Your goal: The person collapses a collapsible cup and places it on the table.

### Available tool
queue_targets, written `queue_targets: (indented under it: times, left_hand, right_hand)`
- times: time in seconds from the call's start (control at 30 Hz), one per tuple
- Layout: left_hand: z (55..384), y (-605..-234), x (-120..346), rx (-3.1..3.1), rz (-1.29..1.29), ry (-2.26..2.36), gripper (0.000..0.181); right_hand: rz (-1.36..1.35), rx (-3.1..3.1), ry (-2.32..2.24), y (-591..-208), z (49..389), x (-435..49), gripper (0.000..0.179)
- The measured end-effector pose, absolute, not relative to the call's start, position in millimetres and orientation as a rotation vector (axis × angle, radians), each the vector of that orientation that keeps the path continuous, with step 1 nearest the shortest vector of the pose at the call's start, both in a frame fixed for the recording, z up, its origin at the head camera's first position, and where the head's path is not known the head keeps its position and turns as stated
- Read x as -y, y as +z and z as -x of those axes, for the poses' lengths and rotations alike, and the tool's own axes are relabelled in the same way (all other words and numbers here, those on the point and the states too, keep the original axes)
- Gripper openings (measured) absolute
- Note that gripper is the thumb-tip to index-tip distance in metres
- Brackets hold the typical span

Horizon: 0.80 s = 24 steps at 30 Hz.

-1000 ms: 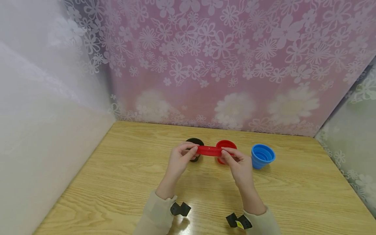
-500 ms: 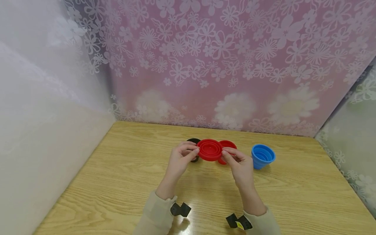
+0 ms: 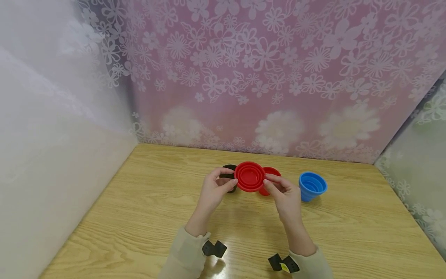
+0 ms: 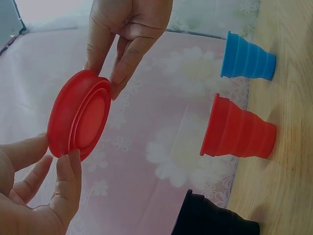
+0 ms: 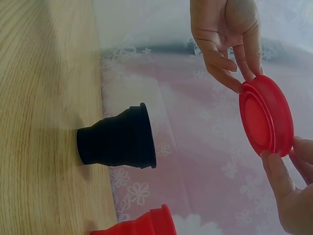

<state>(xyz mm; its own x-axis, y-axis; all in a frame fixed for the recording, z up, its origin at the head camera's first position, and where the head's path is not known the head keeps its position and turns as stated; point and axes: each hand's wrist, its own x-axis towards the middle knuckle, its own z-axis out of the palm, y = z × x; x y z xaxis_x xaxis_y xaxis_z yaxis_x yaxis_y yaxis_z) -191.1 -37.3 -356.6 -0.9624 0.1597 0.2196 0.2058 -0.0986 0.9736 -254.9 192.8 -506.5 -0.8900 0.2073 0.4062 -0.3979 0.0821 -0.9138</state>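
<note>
No lettering, brand or number can be read in the 3 views; 1 small yellow patch point(image 3: 284, 267) sits on the black wrist camera point(image 3: 292, 263) at the right sleeve point(image 3: 311, 266), too small to make out; the flattened red collapsible cup point(image 3: 249, 176), the standing red cup point(image 4: 239, 128), the black cup point(image 5: 120, 139) and the blue cup point(image 4: 248, 58) show nothing legible either.

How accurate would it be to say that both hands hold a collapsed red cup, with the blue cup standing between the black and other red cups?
The left hand and right hand hold the collapsed red cup, but the blue cup isn't in the middle: the left wrist view shows the standing red cup between it and the black cup.
</note>
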Motion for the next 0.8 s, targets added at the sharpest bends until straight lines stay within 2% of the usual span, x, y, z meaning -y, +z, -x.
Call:
queue_targets:
  times: [0.17,0.23,0.3,0.4,0.47,0.6,0.7,0.8]
  left_hand:
    - [197,-364,38,2.073,0.448,-2.283,0.030]
    - [201,-370,39,2.063,0.452,-2.293,0.032]
    - [204,-376,39,2.060,0.449,-2.295,0.033]
    - [208,-382,39,2.070,0.430,-2.285,0.034]
    - [208,-384,39,2.073,0.430,-2.273,0.034]
    - [209,-385,39,2.067,0.439,-2.270,0.033]
    - [208,-384,39,2.072,0.433,-2.282,0.032]
    - [207,-381,40,2.086,0.418,-2.286,0.031]
  right_hand:
    - [-0.208,1.924,1.868,-501,253,-191,0.035]
    - [-0.256,1.872,1.965,-471,234,-182,0.033]
    - [-0.276,1.843,2.012,-470,233,-181,0.035]
    - [-0.282,1.861,1.999,-473,235,-182,0.036]
    - [-0.238,1.917,1.912,-504,256,-192,0.039]
    - [-0.230,1.909,1.919,-512,260,-193,0.039]
    - [-0.259,1.886,1.945,-512,260,-192,0.039]
    - [-0.315,1.856,1.991,-496,250,-188,0.037]
